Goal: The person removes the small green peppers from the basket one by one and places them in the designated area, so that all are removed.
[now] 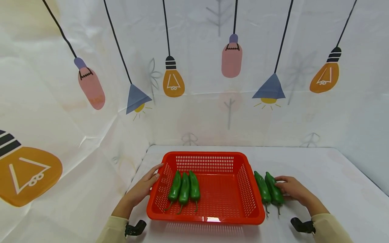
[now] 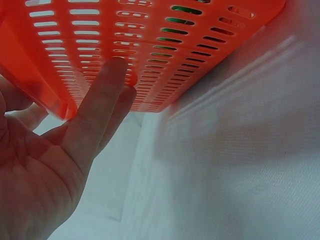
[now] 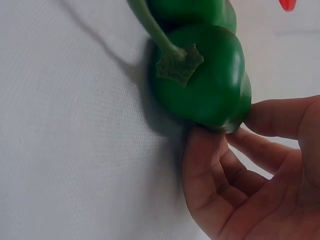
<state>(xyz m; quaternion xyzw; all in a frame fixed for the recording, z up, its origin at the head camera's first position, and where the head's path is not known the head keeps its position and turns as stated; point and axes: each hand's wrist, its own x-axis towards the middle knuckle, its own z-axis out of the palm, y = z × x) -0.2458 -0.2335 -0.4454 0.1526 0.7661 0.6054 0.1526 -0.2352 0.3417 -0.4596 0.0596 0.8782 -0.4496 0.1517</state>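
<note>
A red plastic basket point(image 1: 225, 185) stands on the table, with three long green peppers point(image 1: 184, 192) side by side in its left part. My left hand point(image 1: 143, 189) holds the basket's left rim; in the left wrist view its fingers point(image 2: 95, 110) lie against the slotted outer wall. Just outside the right wall lie two more peppers, an inner pepper point(image 1: 262, 189) and an outer pepper point(image 1: 274, 190). My right hand point(image 1: 293, 190) grips the outer one from its right side. Seen from the right wrist, thumb and bent fingers point(image 3: 205, 165) touch that pepper's side, stem facing the camera.
The white table point(image 1: 322, 172) extends to the right of the peppers and behind the basket. A white sheet point(image 1: 197, 118) printed with lamps hangs behind and at the left. Each wrist carries a small black device point(image 1: 135, 228).
</note>
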